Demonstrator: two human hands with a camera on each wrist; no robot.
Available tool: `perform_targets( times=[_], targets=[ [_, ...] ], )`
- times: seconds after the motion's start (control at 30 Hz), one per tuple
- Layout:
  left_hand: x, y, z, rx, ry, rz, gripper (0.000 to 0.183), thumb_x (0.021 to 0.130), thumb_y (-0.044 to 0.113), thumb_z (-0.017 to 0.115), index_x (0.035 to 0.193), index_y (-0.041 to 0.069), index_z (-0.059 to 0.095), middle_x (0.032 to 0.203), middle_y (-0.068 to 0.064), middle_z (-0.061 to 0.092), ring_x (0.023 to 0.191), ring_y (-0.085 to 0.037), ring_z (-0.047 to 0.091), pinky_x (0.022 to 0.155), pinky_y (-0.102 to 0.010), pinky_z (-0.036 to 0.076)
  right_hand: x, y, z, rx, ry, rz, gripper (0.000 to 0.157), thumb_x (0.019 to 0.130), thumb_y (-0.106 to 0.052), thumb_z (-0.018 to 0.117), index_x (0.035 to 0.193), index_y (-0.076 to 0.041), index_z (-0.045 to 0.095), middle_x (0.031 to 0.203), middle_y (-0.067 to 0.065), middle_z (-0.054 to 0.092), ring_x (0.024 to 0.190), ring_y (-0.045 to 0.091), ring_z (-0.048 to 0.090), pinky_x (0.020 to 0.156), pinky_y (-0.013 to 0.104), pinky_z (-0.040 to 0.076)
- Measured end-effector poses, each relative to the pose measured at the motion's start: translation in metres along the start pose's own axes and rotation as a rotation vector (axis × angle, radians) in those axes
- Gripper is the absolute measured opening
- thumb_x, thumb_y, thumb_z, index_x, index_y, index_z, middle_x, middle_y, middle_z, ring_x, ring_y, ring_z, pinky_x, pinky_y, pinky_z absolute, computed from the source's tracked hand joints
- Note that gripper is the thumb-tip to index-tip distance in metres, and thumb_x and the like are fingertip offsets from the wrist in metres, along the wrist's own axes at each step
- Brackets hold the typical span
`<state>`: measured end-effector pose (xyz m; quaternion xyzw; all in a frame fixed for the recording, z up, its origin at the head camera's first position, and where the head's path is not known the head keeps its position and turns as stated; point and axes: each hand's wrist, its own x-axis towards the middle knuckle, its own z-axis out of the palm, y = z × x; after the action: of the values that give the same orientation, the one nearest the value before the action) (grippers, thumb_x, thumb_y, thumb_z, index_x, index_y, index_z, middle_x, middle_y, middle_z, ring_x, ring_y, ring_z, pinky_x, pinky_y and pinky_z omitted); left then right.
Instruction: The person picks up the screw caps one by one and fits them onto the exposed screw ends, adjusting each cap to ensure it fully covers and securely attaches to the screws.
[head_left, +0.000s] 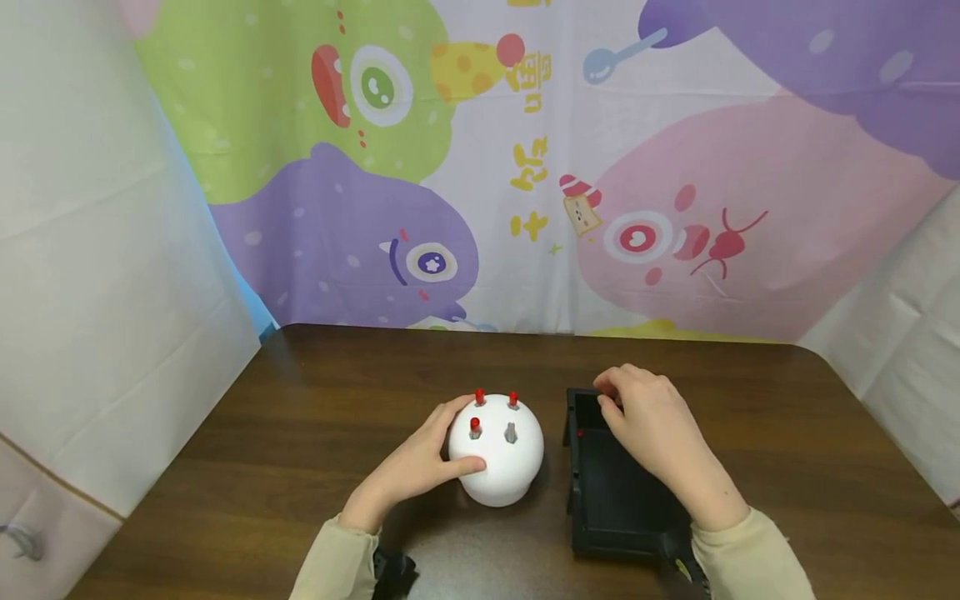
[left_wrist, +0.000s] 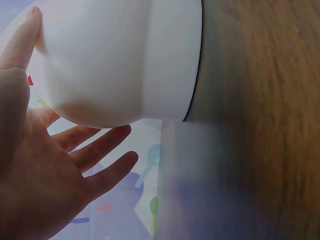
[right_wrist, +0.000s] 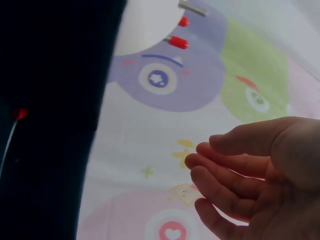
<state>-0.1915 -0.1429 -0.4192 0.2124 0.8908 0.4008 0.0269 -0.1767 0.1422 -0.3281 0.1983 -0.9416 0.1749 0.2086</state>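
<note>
A white ball-shaped object with a flat base stands on the table. Four metal posts rise from its top: three carry red caps, while one post is bare metal. My left hand holds it from the left, thumb on the near side and fingers along the far side. In the left wrist view, the fingers spread along the white side. My right hand hovers over the far end of a black tray, fingers loosely bent, nothing visible between them in the right wrist view.
A small red piece shows near the tray's left wall. Brown wooden table surrounds the things. A cartoon-print curtain hangs behind the far edge, with white sheets at the sides.
</note>
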Motion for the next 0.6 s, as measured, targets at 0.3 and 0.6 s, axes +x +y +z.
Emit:
perform_targets(
  times=[0.3,0.6],
  targets=[
    [0.000,0.001,-0.001,-0.006,-0.005,-0.005,0.085,0.070,0.059,0.067,0.140,0.033,0.025,0.135,0.007,0.036,0.119,-0.012,0.043,0.097,-0.042,0.037,-0.004,0.012,-0.003,-0.076,-0.070,-0.085,0.010,0.078,-0.006,0.067,0.088,-0.003,0.066,0.079,0.004,0.062,0.068,0.017,0.057,0.067,0.039,0.047],
    [0.000,0.000,0.000,0.004,-0.008,-0.010,0.086,0.070,0.060,0.067,0.140,0.033,0.025,0.132,0.006,0.038,0.118,-0.013,0.044,0.097,-0.042,0.037,-0.006,0.021,0.000,-0.185,-0.112,-0.181,0.006,0.076,-0.010,0.069,0.082,-0.009,0.067,0.073,-0.002,0.059,0.066,0.016,0.056,0.067,0.040,0.045]
  ],
)
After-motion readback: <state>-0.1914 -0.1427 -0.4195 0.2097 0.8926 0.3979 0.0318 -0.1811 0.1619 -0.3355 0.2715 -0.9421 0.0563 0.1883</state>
